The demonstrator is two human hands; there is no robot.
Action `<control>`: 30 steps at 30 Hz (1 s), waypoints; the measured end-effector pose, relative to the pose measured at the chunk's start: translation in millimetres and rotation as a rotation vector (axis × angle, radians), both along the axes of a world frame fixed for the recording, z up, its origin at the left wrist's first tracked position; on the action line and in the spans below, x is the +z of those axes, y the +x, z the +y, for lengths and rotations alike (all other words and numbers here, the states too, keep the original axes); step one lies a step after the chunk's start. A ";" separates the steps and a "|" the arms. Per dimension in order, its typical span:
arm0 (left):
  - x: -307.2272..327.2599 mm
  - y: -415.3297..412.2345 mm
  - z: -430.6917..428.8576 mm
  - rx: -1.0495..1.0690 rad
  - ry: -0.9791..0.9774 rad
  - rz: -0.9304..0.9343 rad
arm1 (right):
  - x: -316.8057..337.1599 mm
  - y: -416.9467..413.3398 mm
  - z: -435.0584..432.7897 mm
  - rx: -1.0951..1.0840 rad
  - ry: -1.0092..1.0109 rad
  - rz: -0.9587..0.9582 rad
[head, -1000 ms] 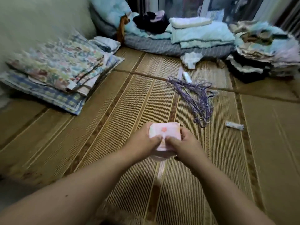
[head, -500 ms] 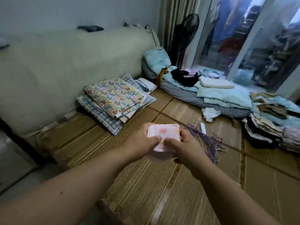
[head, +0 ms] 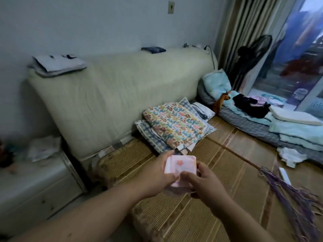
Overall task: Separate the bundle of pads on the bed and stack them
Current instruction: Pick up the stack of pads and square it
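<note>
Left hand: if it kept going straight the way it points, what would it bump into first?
Probably the folded flowered cloth on the mat just beyond the left hand, which holds the pink bundle of pads; depth is hard to judge.

home bedroom | bed w/ woven mat (head: pixel 232 154) | padded headboard (head: pixel 122 95) | folded bedding (head: pixel 176 126) | curtain (head: pixel 244 32)

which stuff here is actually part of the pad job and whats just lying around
Part of the job: bundle of pads, left hand, right hand, both holding it above the bed mat.

Lying about: folded patterned cloths, purple hangers, fan, folded bedding.
</note>
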State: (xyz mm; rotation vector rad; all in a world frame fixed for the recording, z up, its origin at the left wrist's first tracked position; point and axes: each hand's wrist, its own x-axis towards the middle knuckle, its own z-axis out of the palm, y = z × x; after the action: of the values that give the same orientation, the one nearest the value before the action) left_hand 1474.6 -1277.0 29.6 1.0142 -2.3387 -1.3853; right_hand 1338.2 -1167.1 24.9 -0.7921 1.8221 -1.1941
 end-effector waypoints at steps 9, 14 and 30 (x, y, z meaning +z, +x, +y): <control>-18.7 44.1 -128.5 0.033 0.014 -0.020 | -17.0 36.4 -127.2 0.074 -0.018 -0.052; -33.0 37.9 -177.6 0.033 0.035 -0.034 | -32.7 30.5 -178.1 0.058 -0.008 -0.083; -92.0 -13.2 -331.7 0.034 0.180 -0.064 | -84.5 -16.7 -326.0 0.023 0.073 -0.114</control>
State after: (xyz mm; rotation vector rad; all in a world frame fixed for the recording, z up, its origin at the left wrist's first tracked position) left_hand 1461.3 -1608.6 -62.4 1.1581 -2.2612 -1.5963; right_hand 1321.5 -1493.1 -59.6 -0.6887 1.7487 -1.1284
